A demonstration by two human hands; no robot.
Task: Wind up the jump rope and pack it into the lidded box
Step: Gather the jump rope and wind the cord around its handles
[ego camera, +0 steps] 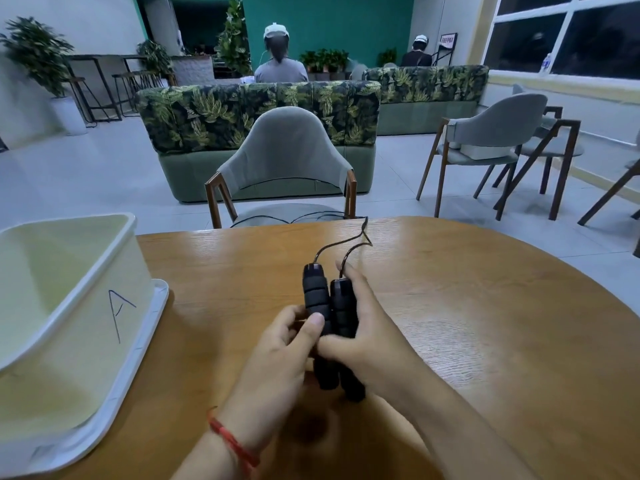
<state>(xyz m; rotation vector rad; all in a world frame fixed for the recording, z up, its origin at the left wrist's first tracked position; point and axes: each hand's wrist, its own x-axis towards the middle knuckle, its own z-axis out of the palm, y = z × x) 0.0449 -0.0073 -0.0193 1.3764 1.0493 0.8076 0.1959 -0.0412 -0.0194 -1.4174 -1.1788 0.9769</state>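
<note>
Two black foam jump rope handles (327,313) lie side by side above the wooden table (485,306), pointing away from me. My left hand (280,355) grips the left handle and my right hand (367,337) wraps the right one. The thin black rope (360,237) runs from both handle tips over the table's far edge onto the grey chair (284,150) seat. The pale open box (69,306), marked with the letter A, stands at the left on its white lid (138,351).
Behind the chair is a leaf-patterned sofa (256,112). More grey chairs (491,136) stand at the right near the windows. Two people sit in the far background, backs turned. Potted plants line the left wall.
</note>
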